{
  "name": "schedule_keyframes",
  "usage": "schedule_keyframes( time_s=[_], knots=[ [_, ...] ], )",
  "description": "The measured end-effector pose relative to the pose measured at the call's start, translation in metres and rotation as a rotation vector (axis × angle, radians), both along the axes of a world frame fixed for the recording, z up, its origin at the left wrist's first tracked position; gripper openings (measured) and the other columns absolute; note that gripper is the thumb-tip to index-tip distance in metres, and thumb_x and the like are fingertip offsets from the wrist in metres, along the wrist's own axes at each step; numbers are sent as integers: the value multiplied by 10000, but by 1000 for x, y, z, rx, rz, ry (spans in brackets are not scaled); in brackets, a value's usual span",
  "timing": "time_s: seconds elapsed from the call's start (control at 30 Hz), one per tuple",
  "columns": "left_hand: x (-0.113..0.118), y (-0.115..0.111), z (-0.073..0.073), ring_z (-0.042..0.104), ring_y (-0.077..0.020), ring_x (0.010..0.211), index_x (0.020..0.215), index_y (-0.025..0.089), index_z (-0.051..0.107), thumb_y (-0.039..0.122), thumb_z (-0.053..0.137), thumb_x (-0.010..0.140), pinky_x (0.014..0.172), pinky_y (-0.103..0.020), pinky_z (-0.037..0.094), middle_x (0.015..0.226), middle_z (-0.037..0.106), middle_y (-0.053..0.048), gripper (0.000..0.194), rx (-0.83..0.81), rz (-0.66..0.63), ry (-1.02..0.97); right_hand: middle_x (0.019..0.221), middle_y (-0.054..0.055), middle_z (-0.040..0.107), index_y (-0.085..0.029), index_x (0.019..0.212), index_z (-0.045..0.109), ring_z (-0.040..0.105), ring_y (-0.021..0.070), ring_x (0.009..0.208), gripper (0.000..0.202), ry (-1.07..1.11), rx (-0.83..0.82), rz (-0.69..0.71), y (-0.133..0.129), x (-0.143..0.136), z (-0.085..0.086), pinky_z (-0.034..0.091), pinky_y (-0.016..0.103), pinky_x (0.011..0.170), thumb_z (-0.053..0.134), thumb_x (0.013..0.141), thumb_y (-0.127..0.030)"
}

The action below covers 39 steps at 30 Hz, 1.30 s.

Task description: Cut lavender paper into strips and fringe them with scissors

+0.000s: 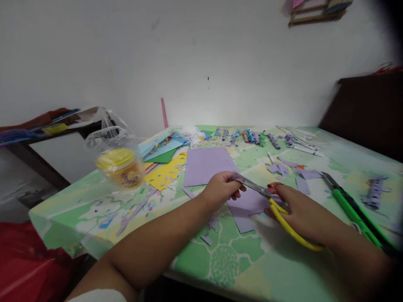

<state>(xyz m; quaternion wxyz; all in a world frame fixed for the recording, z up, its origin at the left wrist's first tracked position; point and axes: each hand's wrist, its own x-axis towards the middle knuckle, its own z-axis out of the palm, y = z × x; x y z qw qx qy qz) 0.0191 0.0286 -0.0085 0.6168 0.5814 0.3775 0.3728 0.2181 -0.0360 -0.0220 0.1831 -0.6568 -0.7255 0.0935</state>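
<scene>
My right hand (294, 207) grips a pair of scissors (256, 186) with long yellow handles. The metal blades point left, reaching the fingers of my left hand (223, 191). Those fingers are pinched together at the blade tips; whatever they hold is too small or hidden to make out. Something reddish shows at a fingertip of my right hand. Below the scissors lies a cut piece of purple paper (244, 222), partly covered by my hands. Just beyond my left hand is a larger purple sheet (209, 163), flat on the table.
A flowered green tablecloth (217, 268) covers the table. At right lie a green cutter knife (352, 212), purple scraps (278, 169) and a curled purple roll (374, 193). Several coloured rolls line the back. At left stand a bagged yellow-lidded tub (121, 167) and coloured sheets (166, 176).
</scene>
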Motion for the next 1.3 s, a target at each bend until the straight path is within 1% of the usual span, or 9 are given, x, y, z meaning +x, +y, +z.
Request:
schedule_keyframes(
  time_s=[0.17, 0.27, 0.47, 0.63, 0.77, 0.83, 1.0, 1.17, 1.3],
  knots=[
    [1, -1, 0, 480, -46, 429, 694, 133, 584, 94, 513, 708, 430, -180, 362, 592, 592, 21, 82, 10, 12, -4, 1032, 93, 669, -221, 1038, 573, 624, 283, 925, 387, 7, 23, -8, 0, -2, -1, 461, 373, 758, 539, 751, -478],
    [0, -3, 0, 490, -46, 452, 666, 132, 584, 53, 493, 683, 453, -180, 380, 594, 589, 23, 122, 51, -23, 16, 987, 90, 687, -220, 1051, 594, 636, 284, 888, 416, 26, 53, -25, 0, -2, -5, 467, 367, 730, 567, 715, -464],
    [-2, -1, 1, 495, -49, 466, 668, 136, 589, 51, 476, 689, 463, -182, 393, 601, 592, 24, 143, 108, -90, 80, 944, 86, 697, -224, 1058, 605, 637, 288, 862, 434, 47, 74, -62, 0, 0, -11, 467, 364, 708, 584, 683, -442],
    [-4, 0, 2, 480, -46, 458, 650, 140, 579, 77, 477, 714, 455, -168, 377, 545, 562, 32, 136, 132, -113, 91, 944, 79, 691, -234, 1050, 593, 633, 278, 833, 423, 69, 26, -16, -1, -1, -6, 465, 356, 687, 598, 688, -453],
    [-5, 0, 3, 473, -44, 450, 662, 138, 576, 94, 492, 718, 450, -172, 373, 558, 576, 30, 111, 125, -110, 75, 998, 90, 672, -226, 1061, 560, 616, 264, 826, 413, 82, -31, 21, -2, -3, -1, 460, 365, 695, 591, 722, -459],
    [-5, -1, 3, 467, -45, 441, 658, 139, 575, 103, 496, 724, 447, -173, 370, 541, 566, 34, 109, 122, -113, 73, 1008, 94, 663, -223, 1032, 547, 610, 261, 831, 383, 91, -56, 28, -3, -5, 1, 460, 370, 706, 587, 733, -458],
    [-7, 0, 6, 454, -45, 421, 601, 142, 560, 127, 477, 734, 431, -174, 348, 502, 539, 32, 157, 98, -118, 77, 866, 46, 669, -246, 911, 517, 605, 224, 723, 257, 121, -91, 43, -4, -11, 0, 462, 344, 644, 557, 762, -451],
    [-9, 0, 12, 457, -46, 427, 596, 144, 559, 107, 461, 716, 428, -175, 342, 517, 549, 27, 159, 89, -136, 103, 868, 48, 659, -254, 863, 495, 598, 232, 733, 242, 110, -76, 33, -3, -11, -1, 451, 347, 632, 571, 745, -452],
    [-10, 0, 12, 463, -49, 430, 604, 143, 554, 104, 459, 714, 429, -183, 356, 549, 569, 18, 150, 78, -131, 115, 853, 48, 659, -262, 834, 478, 604, 238, 719, 241, 101, -83, 31, -2, -9, -3, 453, 358, 642, 567, 742, -466]
  ],
)
